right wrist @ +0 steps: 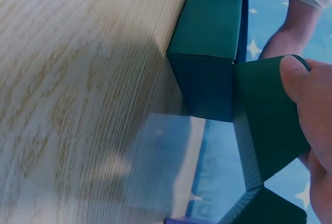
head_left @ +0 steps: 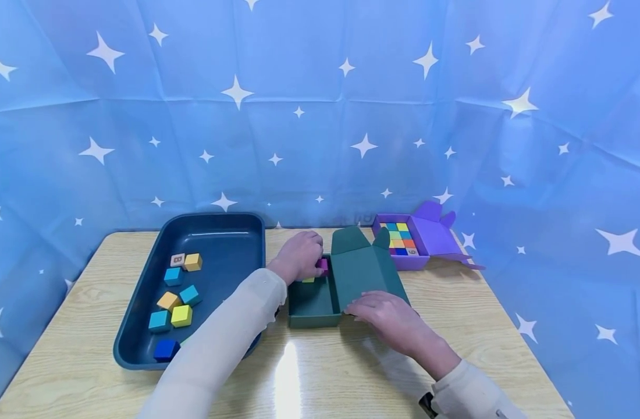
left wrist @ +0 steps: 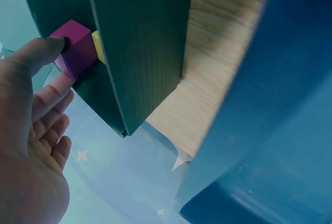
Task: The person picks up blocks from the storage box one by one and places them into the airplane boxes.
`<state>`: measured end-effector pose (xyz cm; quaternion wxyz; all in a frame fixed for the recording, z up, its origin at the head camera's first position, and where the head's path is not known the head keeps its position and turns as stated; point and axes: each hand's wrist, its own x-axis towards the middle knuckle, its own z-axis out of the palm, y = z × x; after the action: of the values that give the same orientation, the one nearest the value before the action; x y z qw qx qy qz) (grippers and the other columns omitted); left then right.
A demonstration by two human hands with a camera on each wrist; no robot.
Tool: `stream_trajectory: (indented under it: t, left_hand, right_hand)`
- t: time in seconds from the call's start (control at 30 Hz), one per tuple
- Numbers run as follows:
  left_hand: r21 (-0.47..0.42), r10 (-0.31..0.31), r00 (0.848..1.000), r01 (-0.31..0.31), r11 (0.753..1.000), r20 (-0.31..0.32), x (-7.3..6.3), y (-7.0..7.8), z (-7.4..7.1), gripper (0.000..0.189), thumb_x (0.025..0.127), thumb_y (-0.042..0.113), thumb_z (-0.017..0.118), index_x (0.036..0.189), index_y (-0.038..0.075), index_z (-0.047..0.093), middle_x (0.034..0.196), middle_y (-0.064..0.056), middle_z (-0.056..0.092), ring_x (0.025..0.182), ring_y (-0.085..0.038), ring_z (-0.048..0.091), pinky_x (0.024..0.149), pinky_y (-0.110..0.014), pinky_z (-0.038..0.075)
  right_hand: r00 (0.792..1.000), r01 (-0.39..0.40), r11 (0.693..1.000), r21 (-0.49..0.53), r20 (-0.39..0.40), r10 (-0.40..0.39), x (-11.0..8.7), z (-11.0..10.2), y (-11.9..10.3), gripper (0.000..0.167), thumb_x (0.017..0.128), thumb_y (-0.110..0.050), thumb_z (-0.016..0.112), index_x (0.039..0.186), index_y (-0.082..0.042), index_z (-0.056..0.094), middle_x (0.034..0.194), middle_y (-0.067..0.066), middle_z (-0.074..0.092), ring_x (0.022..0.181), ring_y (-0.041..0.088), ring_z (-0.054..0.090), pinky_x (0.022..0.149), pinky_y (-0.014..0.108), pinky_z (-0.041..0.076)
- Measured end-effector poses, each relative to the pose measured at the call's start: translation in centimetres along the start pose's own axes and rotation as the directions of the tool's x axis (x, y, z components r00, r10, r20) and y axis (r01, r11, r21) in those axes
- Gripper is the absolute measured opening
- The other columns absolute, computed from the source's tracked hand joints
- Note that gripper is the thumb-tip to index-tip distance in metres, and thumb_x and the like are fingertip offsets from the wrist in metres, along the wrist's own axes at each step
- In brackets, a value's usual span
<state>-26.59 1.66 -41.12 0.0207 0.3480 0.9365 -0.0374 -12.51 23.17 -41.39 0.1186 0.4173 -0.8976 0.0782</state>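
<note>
My left hand (head_left: 299,256) pinches a magenta cube (left wrist: 79,47) between thumb and fingertips, inside the far end of a green cardboard box (head_left: 313,320). Right beside that cube sits a yellow cube (head_left: 308,280), mostly hidden by the hand in the head view. The box's lid (head_left: 363,270) is folded out to the right with its flaps spread. My right hand (head_left: 387,319) grips the near edge of this lid; in the right wrist view the thumb lies on one face and the fingers go behind it.
To the left stands a dark blue tray (head_left: 220,223) with several loose cubes, among them a yellow cube (head_left: 181,315) and a blue cube (head_left: 166,350). A purple box (head_left: 412,263), lid open, holds rows of coloured cubes at the back right. A starry blue cloth (head_left: 309,128) hangs behind the table.
</note>
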Motion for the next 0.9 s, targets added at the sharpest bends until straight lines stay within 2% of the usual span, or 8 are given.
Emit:
stream_trajectory:
  t: [0.23,0.67,0.8,0.9]
  left_hand:
    - [-0.004,0.006,1.000,-0.006,1.000,0.028,0.3,0.1,0.3,0.032,0.088,0.045,0.068,0.098,0.015,0.075,0.127,-0.002,0.063,0.121,-0.019,0.053,0.114,-0.035,0.040]
    - [0.189,0.007,0.998,-0.018,0.982,0.060,0.5,1.3,0.9,0.041,0.086,0.050,0.068,0.113,0.020,0.071,0.125,0.001,0.063,0.117,-0.019,0.053,0.112,-0.037,0.041]
    - [0.212,-0.003,0.998,-0.010,0.977,0.060,0.5,1.5,0.9,0.040,0.086,0.048,0.070,0.115,0.021,0.071,0.123,0.002,0.064,0.114,-0.019,0.054,0.111,-0.035,0.041]
    - [0.195,-0.018,0.998,0.006,0.981,0.056,0.3,1.3,0.7,0.037,0.087,0.046,0.069,0.113,0.021,0.071,0.123,0.001,0.064,0.115,-0.018,0.053,0.112,-0.036,0.041]
  right_hand:
    - [1.000,0.015,1.000,0.007,-0.002,-0.015,0.0,0.0,-0.1,0.022,0.091,-0.013,0.067,0.111,-0.018,0.071,0.106,-0.009,0.074,0.102,0.007,0.069,0.096,0.035,0.055]
    - [1.000,0.003,1.000,0.008,0.006,-0.003,-0.2,-0.2,-0.2,0.022,0.090,-0.012,0.067,0.111,-0.017,0.071,0.105,-0.008,0.074,0.101,0.008,0.070,0.096,0.036,0.055]
    - [1.000,0.002,1.000,0.002,0.006,-0.002,-0.2,-0.3,-0.2,0.022,0.090,-0.012,0.067,0.111,-0.017,0.071,0.106,-0.008,0.074,0.101,0.008,0.069,0.096,0.036,0.055]
    - [1.000,0.003,1.000,0.003,0.005,-0.003,-0.2,-0.3,-0.3,0.021,0.091,-0.012,0.066,0.111,-0.017,0.071,0.106,-0.008,0.074,0.102,0.008,0.069,0.096,0.035,0.055]
